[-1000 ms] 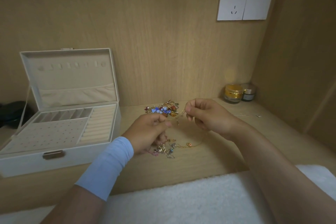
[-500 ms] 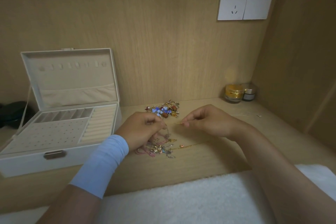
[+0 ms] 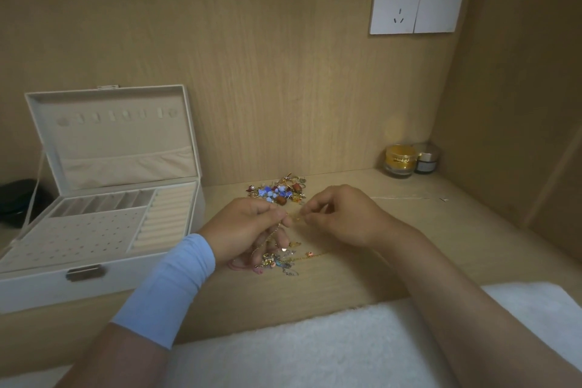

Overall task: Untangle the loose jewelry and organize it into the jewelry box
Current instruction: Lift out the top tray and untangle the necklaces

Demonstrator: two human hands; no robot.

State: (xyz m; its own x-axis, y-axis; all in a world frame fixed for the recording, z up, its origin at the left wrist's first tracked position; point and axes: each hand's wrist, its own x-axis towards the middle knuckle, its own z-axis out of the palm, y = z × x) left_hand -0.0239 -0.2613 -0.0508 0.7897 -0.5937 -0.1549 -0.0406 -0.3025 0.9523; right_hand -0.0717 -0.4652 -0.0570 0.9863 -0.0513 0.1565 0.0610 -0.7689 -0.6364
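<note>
1. Right, we have our left hand (image 3: pixel 248 227) pinching a thin gold chain (image 3: pixel 294 216) between thumb and forefinger.
2. Our right hand (image 3: pixel 343 217) pinches the same chain just beside it, fingers curled.
3. The chain trails down into a tangled heap (image 3: pixel 277 260) on the wooden desk (image 3: pixel 346 287), under the left hand.
4. A beaded cluster (image 3: pixel 280 192) sits behind the hands.
5. Off to the left, the jewelry box (image 3: pixel 141 274) stands open.

The left grip (image 3: pixel 248 227) hides part of the tangled pile (image 3: pixel 277 260) under it. The gold chain (image 3: pixel 294 216) is too thin to see well. The black thing (image 3: pixel 15 198) is cut off at the left edge.
</note>
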